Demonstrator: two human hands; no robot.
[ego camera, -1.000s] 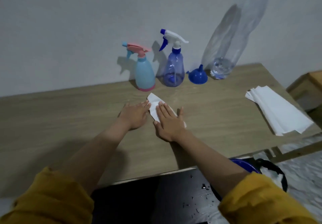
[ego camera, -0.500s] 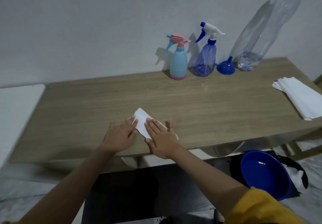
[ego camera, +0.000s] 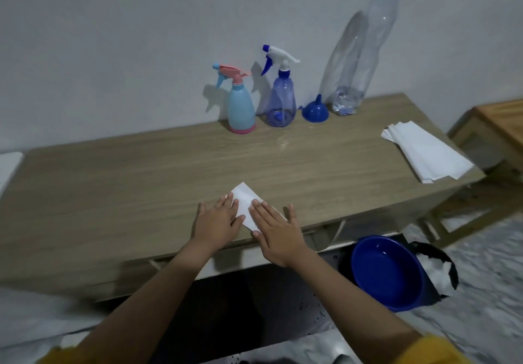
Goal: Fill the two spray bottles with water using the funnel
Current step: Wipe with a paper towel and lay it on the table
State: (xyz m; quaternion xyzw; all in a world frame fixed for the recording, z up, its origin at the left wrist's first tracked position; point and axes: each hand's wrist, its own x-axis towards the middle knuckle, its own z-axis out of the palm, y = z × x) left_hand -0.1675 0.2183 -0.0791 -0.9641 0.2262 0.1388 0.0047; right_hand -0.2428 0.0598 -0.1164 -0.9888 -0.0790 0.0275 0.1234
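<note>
Grip: both hands are lying flat with straight fingers, grasping nothing; the left hand (ego camera: 217, 223) and right hand (ego camera: 276, 230) are pressing down on a folded white tissue (ego camera: 245, 205) near the front edge of the wooden table (ego camera: 113, 188)
Between the hands: the tissue's far corner is poking out beyond the fingertips
Far from the hands, by the wall: the light blue spray bottle (ego camera: 240, 106) with a pink trigger is standing upright, and the clear blue spray bottle (ego camera: 280, 100) is standing just to its right
Further right: the blue funnel (ego camera: 315, 111) is sitting mouth down, beside a tall clear bottle (ego camera: 360, 52) holding what seems to be a little water
Right of the hands: a stack of white tissues (ego camera: 424, 151) is lying at the table's end
Below right: a blue basin (ego camera: 387, 273) is sitting on the floor
</note>
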